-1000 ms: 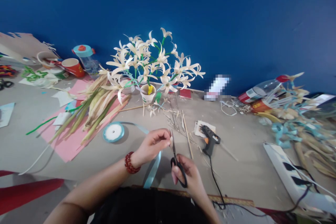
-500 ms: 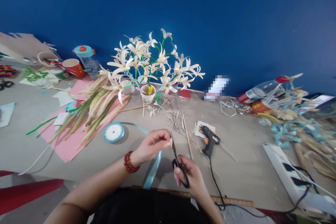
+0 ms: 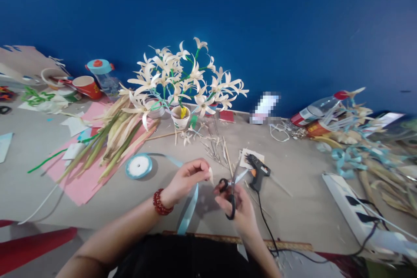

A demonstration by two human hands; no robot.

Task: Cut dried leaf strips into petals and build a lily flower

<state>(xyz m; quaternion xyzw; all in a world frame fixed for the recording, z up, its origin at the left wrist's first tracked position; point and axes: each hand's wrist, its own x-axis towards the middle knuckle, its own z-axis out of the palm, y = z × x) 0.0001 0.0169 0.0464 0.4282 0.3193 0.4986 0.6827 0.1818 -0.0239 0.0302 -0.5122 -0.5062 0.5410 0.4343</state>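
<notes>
My left hand (image 3: 187,178), a red bead bracelet on its wrist, pinches a small pale strip (image 3: 211,175) between fingertips. A light blue ribbon (image 3: 189,208) runs under that hand, trailing from a ribbon spool (image 3: 139,166) to the left. My right hand (image 3: 236,206) is closed through the handles of black scissors (image 3: 230,189), whose blades are spread and tilted up to the right, away from the strip.
A black glue gun (image 3: 257,169) lies just right of the scissors, its cord running toward me. A pot of pale flowers (image 3: 180,82) stands behind, dried leaves on pink paper (image 3: 81,182) lie left, and a white power strip (image 3: 355,208) and ribbon-tied stalks lie right.
The scissors have swung away from the strip to the right and their blades have opened. My left hand stays in place, still pinching the strip.
</notes>
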